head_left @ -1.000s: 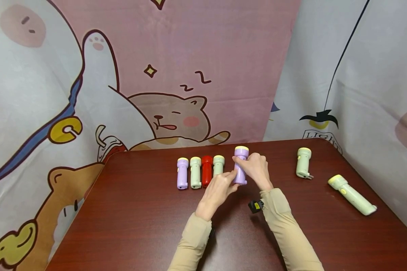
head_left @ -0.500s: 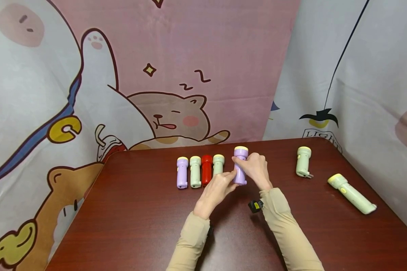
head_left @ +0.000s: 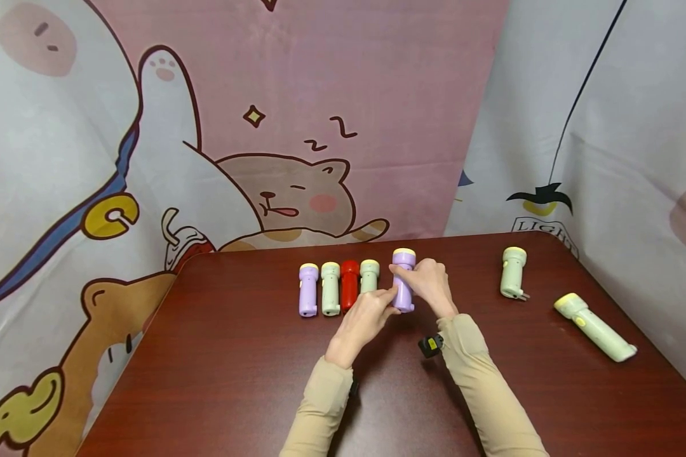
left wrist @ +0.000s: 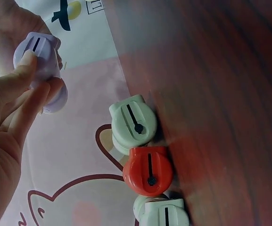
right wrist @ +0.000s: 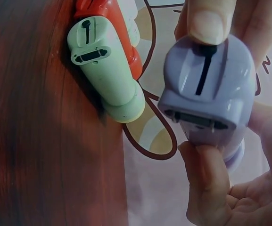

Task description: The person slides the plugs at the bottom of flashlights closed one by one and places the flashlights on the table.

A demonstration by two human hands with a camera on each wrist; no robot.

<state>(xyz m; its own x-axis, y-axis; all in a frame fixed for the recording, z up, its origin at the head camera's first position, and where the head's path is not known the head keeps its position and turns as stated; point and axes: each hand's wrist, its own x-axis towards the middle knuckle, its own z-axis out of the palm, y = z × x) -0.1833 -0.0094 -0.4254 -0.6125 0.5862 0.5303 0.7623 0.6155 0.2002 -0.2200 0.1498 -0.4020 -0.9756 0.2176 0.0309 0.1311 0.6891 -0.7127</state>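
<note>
Both hands hold one purple flashlight [head_left: 403, 259] with a pale yellow head, tilted above the table. My right hand [head_left: 432, 285] grips its body, thumb across the near side. With thumb and fingers, my left hand [head_left: 360, 322] pinches the tail end; in the left wrist view its thumb lies on the slotted slider [left wrist: 36, 44]. The right wrist view shows that tail [right wrist: 206, 80] close up, with a recess along its edge. Left of the hands stand another purple flashlight [head_left: 308, 292], a green one [head_left: 331, 291], a red one [head_left: 349, 287] and a second green one [head_left: 369, 273] in a row.
At the right of the dark wooden table [head_left: 206, 381], a green flashlight [head_left: 512, 274] has metal prongs sticking out from its base. Nearer the right edge, another green flashlight [head_left: 597, 331] lies slanted. A cartoon-print cloth [head_left: 400, 114] hangs behind the table.
The held flashlight and both hands have shifted very slightly left. Both hands keep the same grip, and the other flashlights stay in place.
</note>
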